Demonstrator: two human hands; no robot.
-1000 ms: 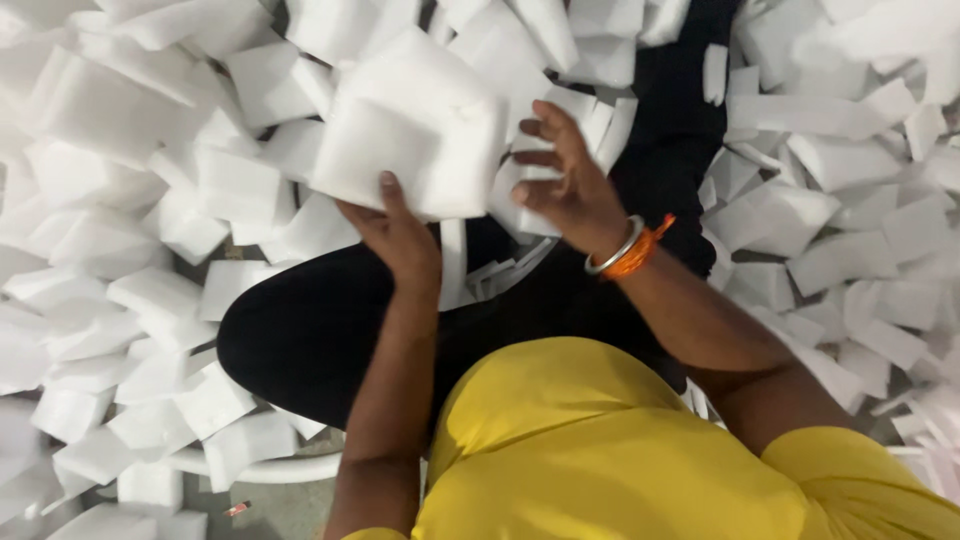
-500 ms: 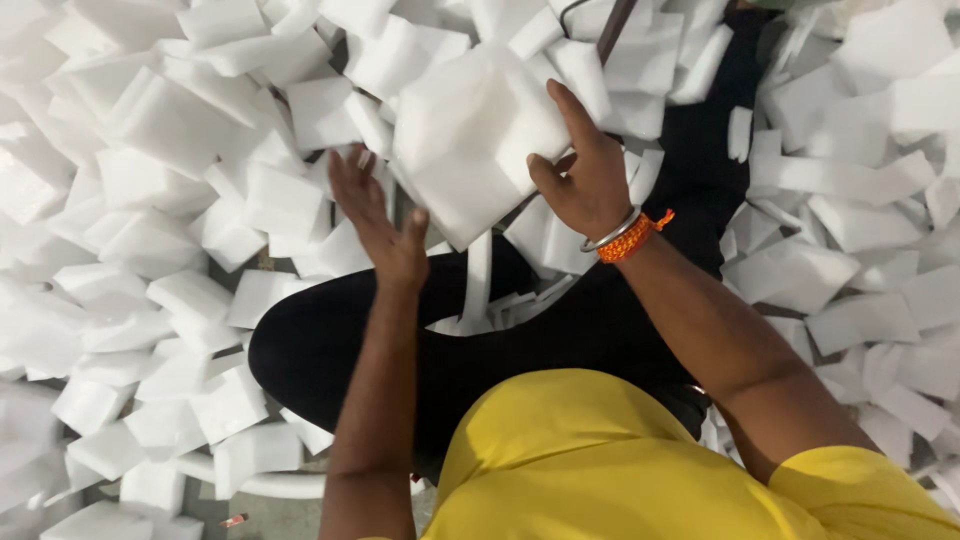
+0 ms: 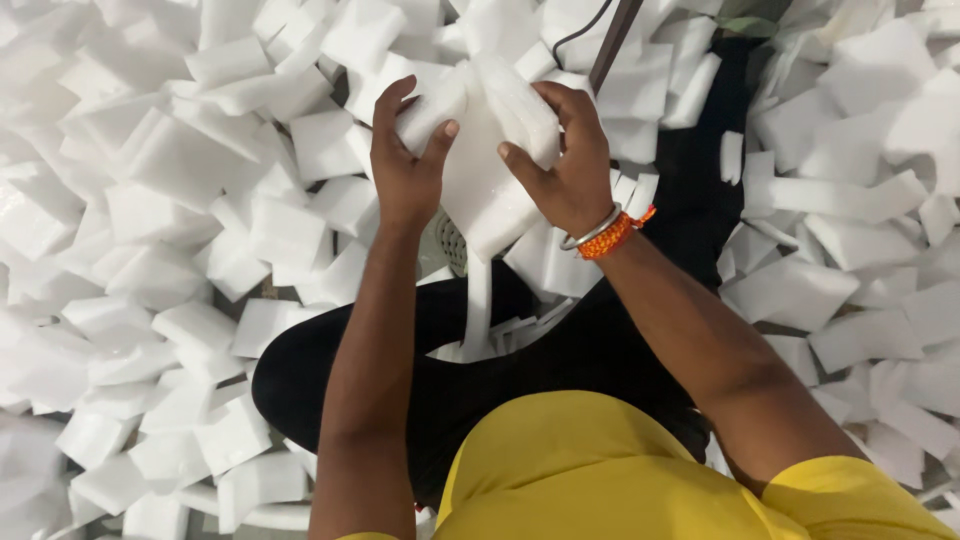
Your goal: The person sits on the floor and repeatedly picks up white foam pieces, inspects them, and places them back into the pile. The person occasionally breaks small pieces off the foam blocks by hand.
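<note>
Hands meet over the lap: the left hand [image 3: 408,172] and the right hand [image 3: 562,165] (bangle and orange thread at its wrist) both grip one white foam piece [image 3: 482,165], bending it, above heaped foam blocks [image 3: 180,200].

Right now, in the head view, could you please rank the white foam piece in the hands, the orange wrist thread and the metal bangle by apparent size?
1. White foam piece, held by left hand and right hand, clearly largest.
2. Metal bangle and orange wrist thread: they look alike, so I won't rank them.
</note>
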